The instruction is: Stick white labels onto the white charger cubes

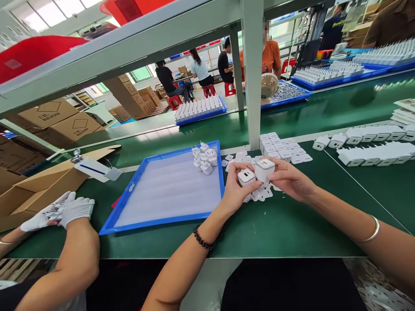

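Just right of the frame's centre, the left hand point(239, 185) grips one white charger point(246, 176) while the right hand point(292, 179) pinches a second charger point(264, 170) beside it, both above loose white cards point(262, 193) on the worktop point(275, 233). Toward the centre left, a blue tray point(162, 223) bears a cluster of chargers point(205, 160) at its upper right.

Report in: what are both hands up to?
Left hand holding a white charger. Right hand gripping a second charger, close alongside. Loose white pieces lie beneath; nothing visibly blocking.
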A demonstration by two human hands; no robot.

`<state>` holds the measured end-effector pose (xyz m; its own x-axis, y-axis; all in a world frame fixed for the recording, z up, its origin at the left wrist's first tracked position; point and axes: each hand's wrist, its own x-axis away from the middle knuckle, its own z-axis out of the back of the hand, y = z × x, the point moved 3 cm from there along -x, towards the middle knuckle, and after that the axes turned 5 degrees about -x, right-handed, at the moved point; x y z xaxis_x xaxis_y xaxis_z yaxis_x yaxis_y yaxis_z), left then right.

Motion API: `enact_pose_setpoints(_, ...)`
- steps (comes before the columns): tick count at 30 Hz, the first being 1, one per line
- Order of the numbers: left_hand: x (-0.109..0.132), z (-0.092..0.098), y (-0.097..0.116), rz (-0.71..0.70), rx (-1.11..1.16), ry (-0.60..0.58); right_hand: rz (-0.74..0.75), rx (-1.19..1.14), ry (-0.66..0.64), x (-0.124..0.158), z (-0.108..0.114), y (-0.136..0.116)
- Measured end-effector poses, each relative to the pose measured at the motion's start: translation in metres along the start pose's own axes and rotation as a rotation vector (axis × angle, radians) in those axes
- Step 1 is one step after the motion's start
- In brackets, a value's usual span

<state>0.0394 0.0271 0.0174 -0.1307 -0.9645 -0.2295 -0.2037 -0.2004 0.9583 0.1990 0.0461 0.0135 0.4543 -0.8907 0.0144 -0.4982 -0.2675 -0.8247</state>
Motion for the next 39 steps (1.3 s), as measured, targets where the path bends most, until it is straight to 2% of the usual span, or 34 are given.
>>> enact_pose_setpoints(5,-0.006,0.003,-0.001,0.205,0.169,-0.05,-0.054,-0.048,0.012,-0.001,0.003,-0.003)
enact_pose_setpoints(9,-0.006,0.005,-0.003,0.325,0.261,0.017,-0.076,-0.096,0.029,-0.003,0.004,-0.001)
enact_pose_setpoints(13,-0.004,0.006,-0.003,0.257,0.144,0.092,-0.066,-0.119,0.022,-0.004,0.001,0.002)
enact_pose_setpoints(17,-0.002,0.0,-0.002,0.127,0.129,0.043,-0.055,-0.131,-0.001,-0.003,-0.004,0.004)
enact_pose_setpoints(19,-0.001,-0.004,-0.005,0.131,0.15,0.031,-0.032,-0.129,-0.022,-0.002,-0.005,0.005)
enact_pose_setpoints(24,0.004,-0.01,-0.009,0.117,0.159,0.089,-0.031,-0.074,-0.046,-0.004,-0.001,0.01)
enact_pose_setpoints(32,0.007,-0.006,-0.006,0.097,0.03,0.188,0.001,0.2,-0.016,-0.002,0.0,0.014)
enact_pose_setpoints(36,0.001,-0.003,-0.007,0.13,0.011,0.221,0.024,0.482,0.043,-0.004,0.002,0.008)
enact_pose_setpoints(39,-0.006,0.002,-0.009,0.132,0.063,0.261,0.059,0.78,0.13,-0.005,0.015,-0.007)
